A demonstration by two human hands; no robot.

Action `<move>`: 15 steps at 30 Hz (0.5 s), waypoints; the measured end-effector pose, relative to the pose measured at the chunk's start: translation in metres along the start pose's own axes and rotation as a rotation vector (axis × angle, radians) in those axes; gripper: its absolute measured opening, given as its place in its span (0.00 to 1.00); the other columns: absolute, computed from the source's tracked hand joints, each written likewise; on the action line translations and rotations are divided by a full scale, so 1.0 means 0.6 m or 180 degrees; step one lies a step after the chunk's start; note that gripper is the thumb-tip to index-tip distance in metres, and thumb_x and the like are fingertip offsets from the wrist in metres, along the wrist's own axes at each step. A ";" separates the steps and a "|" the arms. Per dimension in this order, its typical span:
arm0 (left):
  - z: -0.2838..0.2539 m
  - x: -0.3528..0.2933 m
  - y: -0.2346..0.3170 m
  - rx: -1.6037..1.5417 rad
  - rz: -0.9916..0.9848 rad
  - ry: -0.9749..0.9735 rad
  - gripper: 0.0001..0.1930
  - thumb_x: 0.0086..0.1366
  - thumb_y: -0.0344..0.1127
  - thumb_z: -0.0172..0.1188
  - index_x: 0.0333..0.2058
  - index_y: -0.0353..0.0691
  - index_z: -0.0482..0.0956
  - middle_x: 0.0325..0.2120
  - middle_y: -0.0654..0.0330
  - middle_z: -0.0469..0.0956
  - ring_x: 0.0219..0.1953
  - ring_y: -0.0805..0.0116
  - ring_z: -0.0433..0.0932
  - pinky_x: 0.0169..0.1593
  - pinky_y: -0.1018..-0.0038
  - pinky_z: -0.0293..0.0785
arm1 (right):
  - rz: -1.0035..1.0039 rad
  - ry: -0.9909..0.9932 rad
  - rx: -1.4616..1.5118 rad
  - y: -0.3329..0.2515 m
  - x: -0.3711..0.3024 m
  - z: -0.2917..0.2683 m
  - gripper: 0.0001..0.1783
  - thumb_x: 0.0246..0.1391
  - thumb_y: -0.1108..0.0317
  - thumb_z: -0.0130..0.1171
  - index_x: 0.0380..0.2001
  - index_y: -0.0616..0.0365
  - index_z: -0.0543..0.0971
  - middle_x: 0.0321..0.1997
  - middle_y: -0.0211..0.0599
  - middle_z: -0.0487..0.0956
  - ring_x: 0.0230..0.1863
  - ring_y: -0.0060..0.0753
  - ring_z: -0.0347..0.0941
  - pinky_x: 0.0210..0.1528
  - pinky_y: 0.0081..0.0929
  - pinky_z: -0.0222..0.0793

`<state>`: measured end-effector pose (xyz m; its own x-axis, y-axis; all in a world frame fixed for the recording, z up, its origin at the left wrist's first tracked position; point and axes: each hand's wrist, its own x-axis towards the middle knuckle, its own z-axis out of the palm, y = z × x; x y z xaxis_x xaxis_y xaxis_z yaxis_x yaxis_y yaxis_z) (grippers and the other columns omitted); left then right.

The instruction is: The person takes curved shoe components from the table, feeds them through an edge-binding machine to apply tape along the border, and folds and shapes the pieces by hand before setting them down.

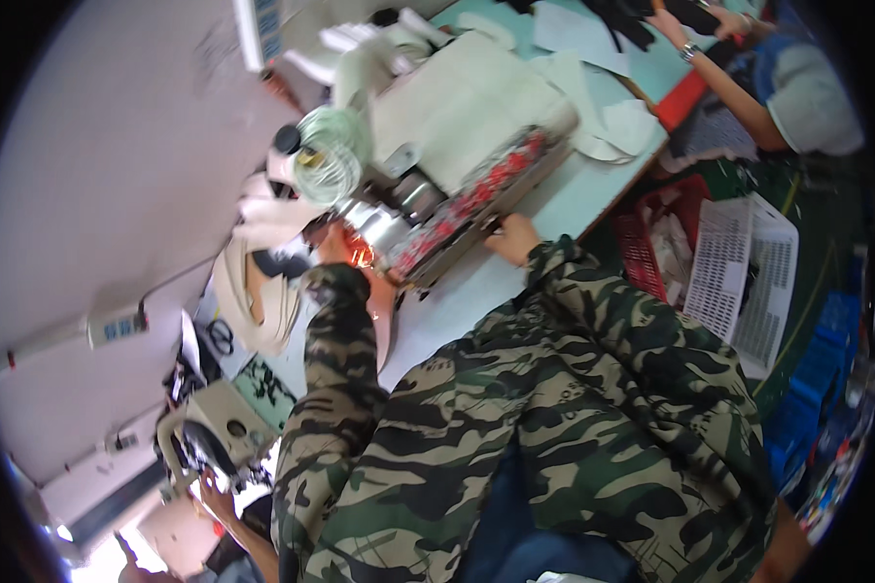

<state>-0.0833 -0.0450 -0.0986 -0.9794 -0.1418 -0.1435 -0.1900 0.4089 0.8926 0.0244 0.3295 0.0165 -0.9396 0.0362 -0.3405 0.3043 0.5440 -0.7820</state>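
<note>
My left hand point(334, 245) is at the lit working end of a cream sewing machine point(467, 107). Glare and blur hide its fingers. Close by, an orange glow falls on shiny metal parts, and a peach-coloured flat piece point(383, 321) hangs down toward me. My right hand point(513, 240) is closed, its fingers curled at the front edge of a long tray point(476, 194) with red and grey contents, beside a small dark part. What those fingers grip, if anything, is hidden. A cone of pale green thread point(331, 160) stands behind the left hand.
Cream cut pieces point(258, 301) lie on the table at left, near black scissors point(221, 336). A red basket point(642, 243) and a white basket point(724, 262) stand at right. One co-worker's hands point(695, 24) show at upper right, another's hand point(216, 497) by a machine at lower left.
</note>
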 end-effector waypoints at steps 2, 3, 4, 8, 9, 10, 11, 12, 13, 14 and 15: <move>0.014 -0.038 0.086 -0.0628 -0.0594 0.0261 0.15 0.60 0.44 0.50 0.25 0.37 0.73 0.19 0.58 0.74 0.18 0.65 0.72 0.19 0.71 0.67 | -0.0069 0.0100 -0.0230 0.015 0.004 0.007 0.16 0.35 0.60 0.58 0.28 0.60 0.79 0.27 0.51 0.77 0.33 0.51 0.73 0.38 0.38 0.69; 0.010 -0.052 0.111 -0.0684 -0.0698 0.0320 0.16 0.60 0.44 0.50 0.25 0.36 0.74 0.19 0.57 0.75 0.18 0.65 0.73 0.19 0.72 0.67 | -0.0103 0.0026 -0.0211 0.015 0.004 0.009 0.16 0.35 0.60 0.58 0.28 0.60 0.79 0.27 0.51 0.77 0.33 0.51 0.73 0.38 0.38 0.69; 0.009 -0.062 0.133 -0.0738 -0.0782 0.0361 0.16 0.60 0.45 0.49 0.25 0.36 0.74 0.19 0.57 0.75 0.18 0.65 0.73 0.20 0.72 0.67 | -0.0134 0.0084 -0.0196 0.016 0.003 0.008 0.16 0.35 0.60 0.58 0.27 0.61 0.78 0.26 0.52 0.76 0.33 0.52 0.73 0.38 0.38 0.69; 0.001 -0.066 0.164 -0.0769 -0.0972 0.0490 0.19 0.61 0.46 0.48 0.25 0.35 0.76 0.18 0.56 0.77 0.17 0.65 0.73 0.20 0.73 0.67 | -0.0196 0.0088 -0.0132 0.033 0.020 0.029 0.18 0.34 0.59 0.59 0.26 0.64 0.78 0.25 0.53 0.76 0.31 0.53 0.73 0.37 0.39 0.70; -0.018 -0.065 0.143 0.0126 -0.0170 0.0551 0.19 0.62 0.45 0.48 0.25 0.33 0.76 0.18 0.57 0.76 0.17 0.67 0.74 0.21 0.73 0.68 | -0.0232 0.0045 -0.0117 0.024 0.019 0.034 0.18 0.34 0.59 0.59 0.26 0.64 0.78 0.25 0.53 0.76 0.31 0.53 0.73 0.37 0.39 0.70; -0.036 -0.066 0.122 0.1031 0.0625 0.0588 0.20 0.63 0.45 0.47 0.26 0.30 0.77 0.17 0.58 0.76 0.17 0.68 0.74 0.22 0.74 0.69 | -0.0234 -0.0005 -0.0085 0.015 0.017 0.038 0.19 0.33 0.59 0.59 0.26 0.64 0.78 0.26 0.53 0.76 0.32 0.53 0.73 0.37 0.39 0.69; -0.035 -0.067 0.125 0.1036 0.0624 0.0584 0.20 0.63 0.45 0.47 0.26 0.30 0.77 0.17 0.58 0.76 0.17 0.68 0.74 0.22 0.74 0.69 | -0.0196 -0.0016 -0.0061 0.013 0.016 0.034 0.19 0.33 0.59 0.60 0.26 0.65 0.77 0.26 0.53 0.76 0.32 0.53 0.73 0.37 0.39 0.69; -0.036 -0.067 0.129 0.0241 0.0087 0.0576 0.19 0.63 0.44 0.48 0.27 0.31 0.76 0.18 0.58 0.76 0.18 0.66 0.75 0.23 0.74 0.70 | -0.0197 -0.0019 -0.0057 0.008 0.014 0.032 0.19 0.33 0.59 0.60 0.26 0.65 0.77 0.26 0.53 0.76 0.32 0.53 0.73 0.37 0.39 0.69; -0.035 -0.067 0.137 -0.0555 -0.0442 0.0559 0.18 0.63 0.43 0.49 0.28 0.31 0.76 0.18 0.58 0.76 0.19 0.65 0.76 0.24 0.73 0.71 | -0.0187 0.0019 -0.0004 0.004 0.013 0.030 0.19 0.33 0.59 0.60 0.26 0.65 0.78 0.26 0.54 0.76 0.33 0.53 0.73 0.38 0.39 0.69; -0.027 -0.069 0.158 -0.0556 -0.0440 0.0525 0.18 0.63 0.43 0.49 0.28 0.31 0.76 0.18 0.58 0.76 0.19 0.65 0.76 0.24 0.73 0.71 | -0.0147 0.0076 0.0044 0.007 0.011 0.025 0.19 0.33 0.59 0.60 0.25 0.65 0.78 0.26 0.54 0.76 0.33 0.54 0.73 0.38 0.38 0.69; -0.021 -0.070 0.180 -0.0898 -0.0937 0.0282 0.17 0.63 0.42 0.49 0.29 0.31 0.76 0.18 0.56 0.76 0.19 0.63 0.76 0.23 0.72 0.72 | -0.0124 0.0096 0.0043 0.015 0.010 0.023 0.19 0.33 0.59 0.60 0.25 0.65 0.78 0.26 0.54 0.76 0.33 0.54 0.73 0.38 0.38 0.69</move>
<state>-0.0620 -0.0061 0.0095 -0.8742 -0.2978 -0.3836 -0.4228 0.0780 0.9029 0.0234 0.3233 0.0003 -0.9550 0.0406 -0.2938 0.2692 0.5340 -0.8015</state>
